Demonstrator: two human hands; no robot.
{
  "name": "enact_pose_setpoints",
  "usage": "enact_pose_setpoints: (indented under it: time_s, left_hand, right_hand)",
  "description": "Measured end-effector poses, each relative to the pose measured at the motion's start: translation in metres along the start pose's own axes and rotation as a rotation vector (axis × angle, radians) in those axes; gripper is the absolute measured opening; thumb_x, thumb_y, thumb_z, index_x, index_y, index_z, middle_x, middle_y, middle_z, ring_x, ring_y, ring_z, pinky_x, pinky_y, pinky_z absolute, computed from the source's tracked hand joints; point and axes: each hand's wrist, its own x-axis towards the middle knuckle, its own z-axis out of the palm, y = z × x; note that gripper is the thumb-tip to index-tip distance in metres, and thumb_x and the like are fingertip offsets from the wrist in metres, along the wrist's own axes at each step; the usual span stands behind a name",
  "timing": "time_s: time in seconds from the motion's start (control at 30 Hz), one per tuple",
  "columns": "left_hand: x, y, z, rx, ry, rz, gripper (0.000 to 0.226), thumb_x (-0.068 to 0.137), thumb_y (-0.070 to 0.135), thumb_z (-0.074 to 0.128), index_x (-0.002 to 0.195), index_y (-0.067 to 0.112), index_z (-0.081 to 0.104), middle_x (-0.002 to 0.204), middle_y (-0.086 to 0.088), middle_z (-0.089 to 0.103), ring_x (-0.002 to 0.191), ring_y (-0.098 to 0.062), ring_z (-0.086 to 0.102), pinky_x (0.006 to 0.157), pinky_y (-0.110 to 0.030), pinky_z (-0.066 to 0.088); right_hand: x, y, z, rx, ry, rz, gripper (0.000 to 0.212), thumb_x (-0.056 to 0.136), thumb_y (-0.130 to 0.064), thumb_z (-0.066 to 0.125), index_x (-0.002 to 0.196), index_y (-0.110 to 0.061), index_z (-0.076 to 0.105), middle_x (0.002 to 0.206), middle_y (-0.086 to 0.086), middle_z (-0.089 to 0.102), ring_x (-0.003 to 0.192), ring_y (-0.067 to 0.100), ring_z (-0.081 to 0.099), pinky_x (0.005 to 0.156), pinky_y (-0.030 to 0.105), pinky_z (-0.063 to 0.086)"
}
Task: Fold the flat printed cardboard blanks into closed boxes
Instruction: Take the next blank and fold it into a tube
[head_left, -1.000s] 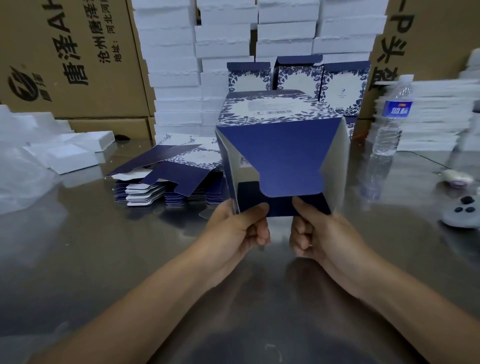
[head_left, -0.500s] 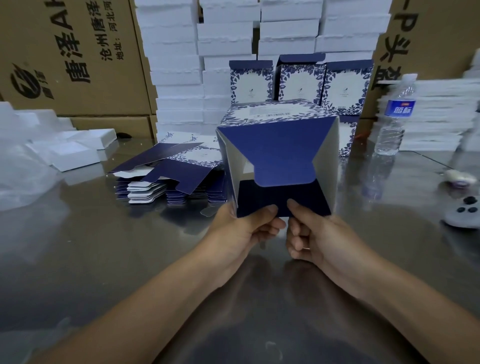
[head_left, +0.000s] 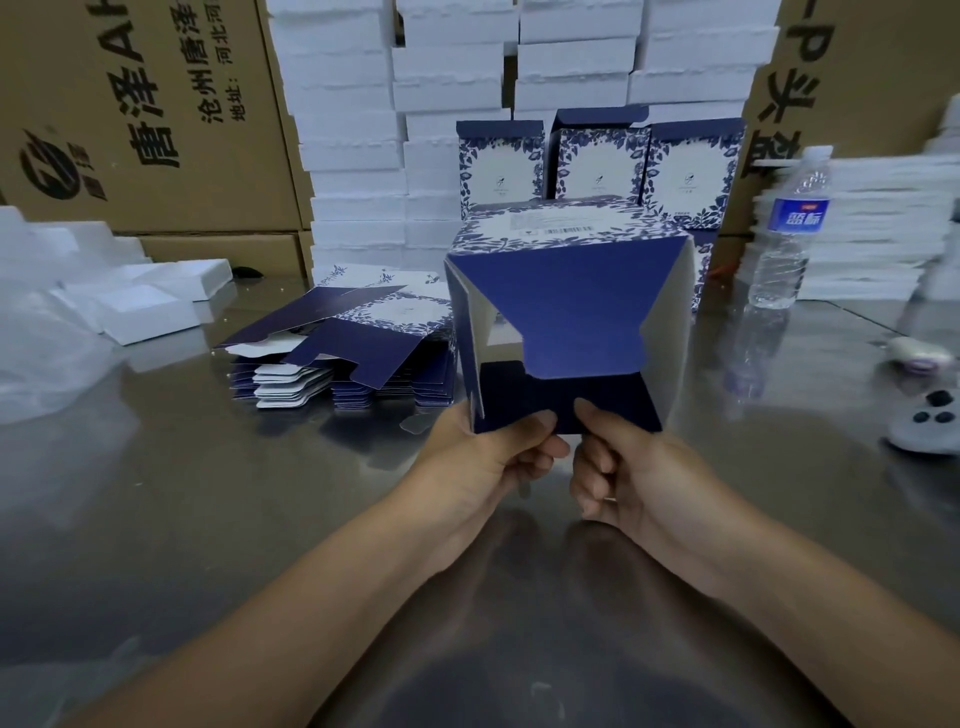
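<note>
A half-folded blue box (head_left: 571, 306) with a white floral top panel is held above the metal table (head_left: 208, 519), its open end turned toward me. A large blue flap hangs down over the opening and a darker flap lies at the bottom edge. My left hand (head_left: 488, 457) pinches the bottom flap near the left corner, thumb on top. My right hand (head_left: 623, 467) pinches the same flap just right of the middle. A pile of flat blue printed blanks (head_left: 353, 353) lies on the table to the left of the box. Three folded boxes (head_left: 597, 161) stand behind it.
Stacks of white foam trays (head_left: 374, 130) and brown cartons (head_left: 140, 114) line the back. Loose foam pieces (head_left: 145, 296) lie at the left. A water bottle (head_left: 787, 228) stands at the right, with a grey controller (head_left: 930, 421) and a small white object (head_left: 919, 353) near it.
The box has sunk a little and tilted, so the top panel looks narrower. Both thumbs have moved closer together on the bottom flap.
</note>
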Motion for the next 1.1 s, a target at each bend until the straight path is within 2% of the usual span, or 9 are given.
enact_pose_setpoints:
  time_s: [0.27,0.53,0.67,0.73,0.8,0.9,1.0,1.03,1.1]
  left_hand:
    - [0.004,0.002,-0.005,0.012,0.024,-0.05,0.006,0.087,0.0,0.06,0.087,0.005,0.062,0.058,-0.005,0.064,0.053,-0.009,0.058,0.056,-0.018,0.05]
    - [0.009,0.005,-0.011,0.135,0.066,-0.082,0.01,0.089,0.013,0.061,0.082,0.005,0.06,0.056,-0.003,0.065,0.048,-0.008,0.056,0.051,-0.017,0.049]
    - [0.016,0.003,-0.018,0.449,0.207,-0.068,0.026,0.099,0.037,0.042,0.104,0.012,0.046,0.046,0.001,0.059,0.039,-0.01,0.049,0.048,-0.021,0.041]
    - [0.016,0.002,-0.023,0.722,0.212,0.048,0.029,0.099,0.042,0.036,0.111,0.017,0.047,0.047,0.004,0.058,0.041,-0.007,0.05,0.05,-0.021,0.04]
    - [0.015,0.003,-0.027,0.842,0.216,0.125,0.036,0.097,0.045,0.036,0.113,0.015,0.051,0.055,0.003,0.061,0.049,-0.008,0.055,0.054,-0.021,0.04]
    - [0.014,0.002,-0.031,0.985,0.271,0.183,0.048,0.094,0.049,0.038,0.112,0.007,0.052,0.075,-0.003,0.06,0.082,-0.028,0.062,0.069,-0.032,0.042]
    - [0.012,0.002,-0.032,1.074,0.289,0.276,0.039,0.092,0.041,0.047,0.122,0.016,0.052,0.091,0.006,0.06,0.088,-0.019,0.059,0.073,-0.031,0.041]
    - [0.012,0.002,-0.032,1.066,0.269,0.302,0.041,0.092,0.035,0.053,0.13,0.022,0.047,0.105,0.007,0.061,0.095,-0.015,0.059,0.077,-0.029,0.042]
    - [0.012,0.004,-0.032,1.002,0.197,0.322,0.068,0.088,0.025,0.064,0.145,0.029,0.028,0.13,0.011,0.053,0.111,-0.009,0.055,0.09,-0.026,0.044]
  right_hand:
    - [0.002,-0.003,-0.003,0.002,0.02,0.026,0.054,0.094,-0.037,0.047,0.046,-0.017,0.034,0.043,0.002,0.033,0.039,0.014,0.036,0.044,0.022,0.036]
    - [0.004,-0.003,-0.007,-0.027,0.068,0.041,0.056,0.096,-0.044,0.039,0.049,-0.015,0.032,0.041,0.002,0.032,0.037,0.015,0.035,0.041,0.021,0.035]
    - [0.009,-0.002,-0.009,-0.143,0.101,0.0,0.066,0.095,-0.05,0.038,0.036,-0.02,0.035,0.037,0.004,0.036,0.034,0.016,0.038,0.043,0.024,0.034]
    - [0.01,-0.001,-0.013,-0.338,0.142,-0.058,0.07,0.095,-0.053,0.033,0.034,-0.019,0.036,0.036,0.003,0.039,0.035,0.016,0.041,0.046,0.024,0.036]
    - [0.009,0.0,-0.018,-0.572,0.207,-0.146,0.071,0.095,-0.055,0.028,0.037,-0.016,0.038,0.038,0.004,0.043,0.039,0.015,0.044,0.055,0.028,0.037]
    - [0.007,0.003,-0.026,-0.829,0.371,-0.284,0.057,0.089,-0.059,0.033,0.055,-0.014,0.038,0.046,0.0,0.046,0.05,0.02,0.047,0.055,0.031,0.034]
    - [0.009,0.006,-0.03,-0.915,0.508,-0.44,0.032,0.084,-0.051,0.05,0.087,-0.02,0.044,0.068,-0.006,0.056,0.07,0.02,0.057,0.062,0.035,0.043]
    - [0.009,0.006,-0.029,-0.877,0.505,-0.486,0.033,0.084,-0.046,0.056,0.101,-0.023,0.041,0.08,-0.009,0.057,0.078,0.018,0.059,0.068,0.037,0.047]
    - [0.009,0.005,-0.029,-0.812,0.434,-0.574,0.057,0.082,-0.039,0.065,0.127,-0.028,0.032,0.105,-0.016,0.053,0.096,0.01,0.056,0.076,0.031,0.049]
